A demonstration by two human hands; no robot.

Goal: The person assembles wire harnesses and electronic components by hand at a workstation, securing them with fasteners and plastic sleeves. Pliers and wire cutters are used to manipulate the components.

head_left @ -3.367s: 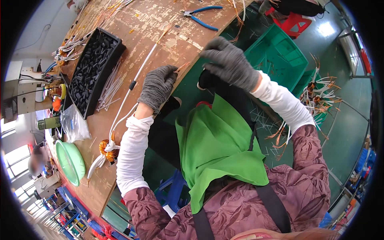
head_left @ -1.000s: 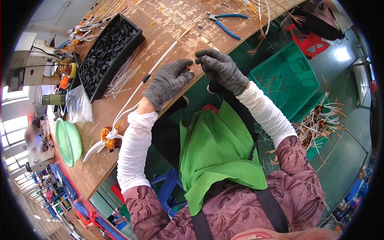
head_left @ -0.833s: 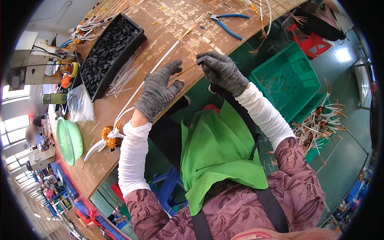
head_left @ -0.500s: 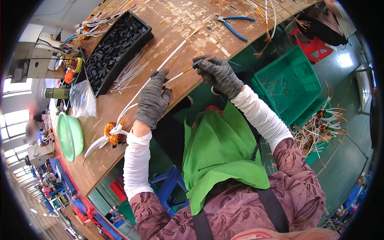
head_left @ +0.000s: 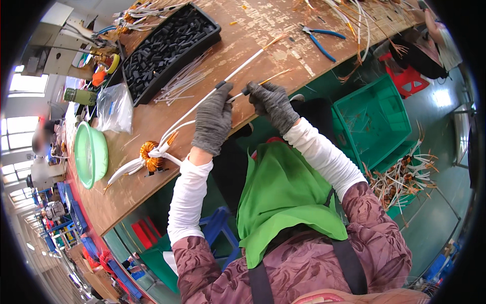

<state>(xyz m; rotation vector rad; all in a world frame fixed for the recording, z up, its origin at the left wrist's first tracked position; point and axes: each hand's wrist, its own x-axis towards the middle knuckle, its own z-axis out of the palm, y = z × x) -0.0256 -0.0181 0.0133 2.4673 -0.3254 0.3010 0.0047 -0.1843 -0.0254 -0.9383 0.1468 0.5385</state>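
Observation:
A copper-wound ring coil (head_left: 151,156) lies at the table's left front edge, with white-sleeved leads running from it. My left hand (head_left: 212,121), in a grey knit glove, is closed around one white lead (head_left: 238,96). My gloved right hand (head_left: 274,105) pinches a short black tube (head_left: 246,91) that sits around this lead, whose bare copper end (head_left: 276,76) sticks out beyond my fingers. A second white lead (head_left: 248,62) stretches past my left hand toward the far side. Another black tube (head_left: 220,84) is on it, beside my left fingertips.
A black tray (head_left: 169,50) full of short black tubes stands at the far left, beside white cable ties (head_left: 182,83). Blue-handled cutters (head_left: 324,41) lie at the back right. A light green basin (head_left: 91,157) is left; green crates (head_left: 372,121) stand below the right table edge.
The black tube in my right hand has moved from the copper tip down the lead toward my left hand. More bare copper now shows beyond my fingers. The whole view has shifted slightly.

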